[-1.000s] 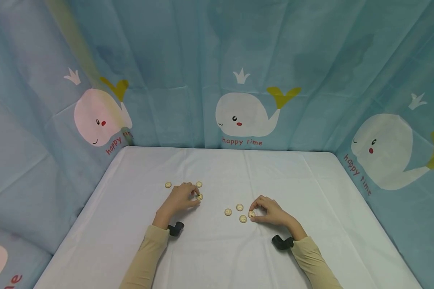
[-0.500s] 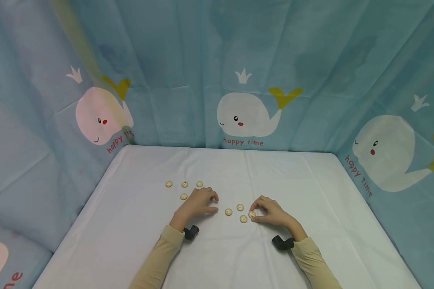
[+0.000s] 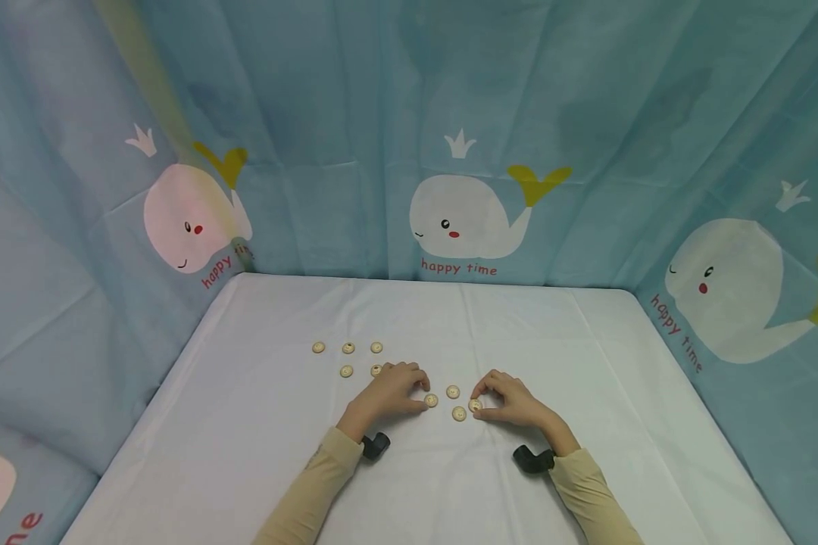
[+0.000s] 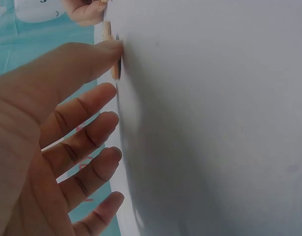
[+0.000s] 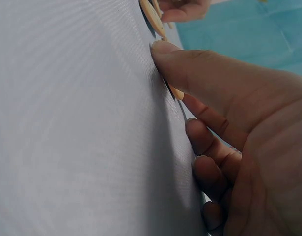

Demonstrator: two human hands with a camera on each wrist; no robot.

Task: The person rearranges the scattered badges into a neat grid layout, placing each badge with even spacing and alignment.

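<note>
Your left hand [image 3: 393,387] has moved from the five far buttons [image 3: 348,348], where it held one a second ago, to the leftmost near button [image 3: 431,400], thumb and fingers spread beside it; contact is unclear. Your right hand [image 3: 514,401] has stayed put, its fingers pinching the rightmost button [image 3: 476,406] on the desk [image 3: 552,325]. Two middle buttons [image 3: 453,392] lie between, unmoved.

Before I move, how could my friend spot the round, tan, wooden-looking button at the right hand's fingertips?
Look near the middle of the white cloth-covered table, between the bare left hand and bare right hand. Four buttons cluster there. Yours is the rightmost button, the only one between the right hand's thumb and forefinger.
</note>
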